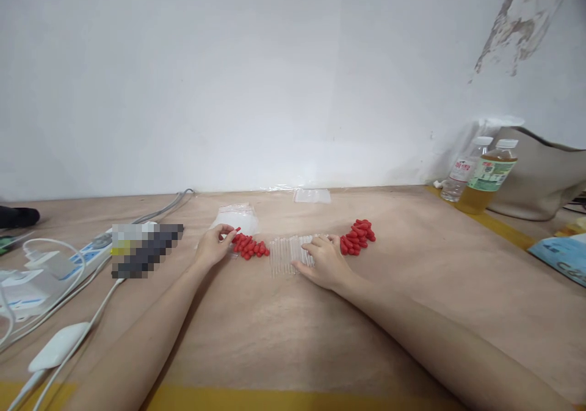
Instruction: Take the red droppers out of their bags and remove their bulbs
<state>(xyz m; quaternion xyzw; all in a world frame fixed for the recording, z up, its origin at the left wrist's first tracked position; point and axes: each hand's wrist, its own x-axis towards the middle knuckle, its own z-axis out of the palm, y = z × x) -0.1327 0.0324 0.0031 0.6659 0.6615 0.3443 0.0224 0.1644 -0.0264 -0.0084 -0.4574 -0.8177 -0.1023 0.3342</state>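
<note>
My left hand (216,243) is closed in a pinch on a small red rubber bulb (237,230), at the left end of a pile of similar red bulbs (249,247). In the middle of the table lies a row of thin clear tubes (281,256), side by side. My right hand (326,261) rests over the right part of this row, thumb and fingers apart, fingertips on the tubes. What lies under its palm is hidden. A second pile of red bulbs (358,237) lies just beyond my right hand. Behind my left hand are clear plastic bags (238,217).
A clear packet (312,196) lies by the wall. Power strips (85,261) with cables and a white adapter (59,347) occupy the left side. Two bottles (489,176), a beige bag (540,173) and a blue packet (561,258) stand or lie at the right.
</note>
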